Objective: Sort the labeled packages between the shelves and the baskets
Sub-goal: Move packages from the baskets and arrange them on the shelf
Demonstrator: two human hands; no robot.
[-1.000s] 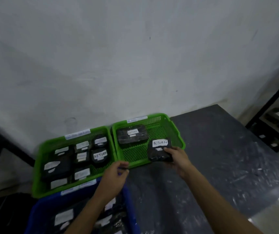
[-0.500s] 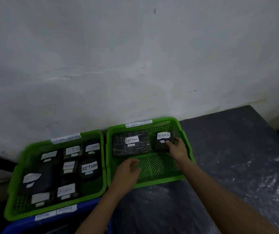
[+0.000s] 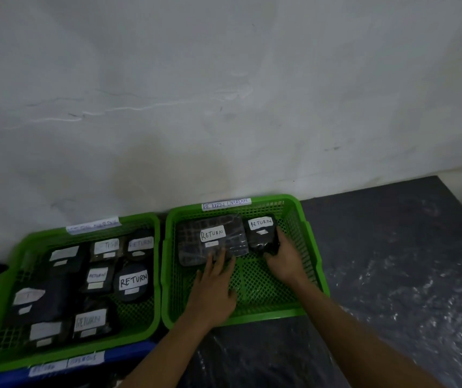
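The dark, glossy worktop [image 3: 392, 275] carries a green basket [image 3: 312, 247]; a second green basket [image 3: 156, 275] stands just left of it.

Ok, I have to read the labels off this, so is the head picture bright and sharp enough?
Head view: dim overall. In the right basket the large package and small package read RETURN sharply; labels in the left basket are smeared, several unreadable. Head view, right side: white glare on the table's plastic sheet.
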